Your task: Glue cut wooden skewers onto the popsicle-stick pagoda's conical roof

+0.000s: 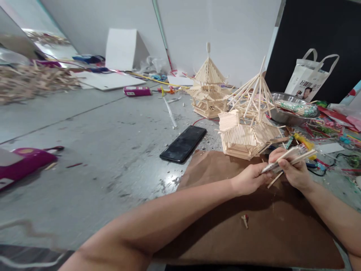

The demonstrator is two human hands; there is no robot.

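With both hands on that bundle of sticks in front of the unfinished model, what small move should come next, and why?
Probably draw one stick free with the left hand while the right hand grips the stick bundle. One stick already juts out below the bundle, and the unfinished stick pavilion stands just beyond the hands with loose roof sticks bare.

Cut off, covered, or blurred

The pink case (25,160) runs off the left edge; the pile of sticks (34,81) at upper left is blurred; the right hand (295,171) covers the near ends of the stick bundle (293,155); the bag (310,77) print is unreadable.
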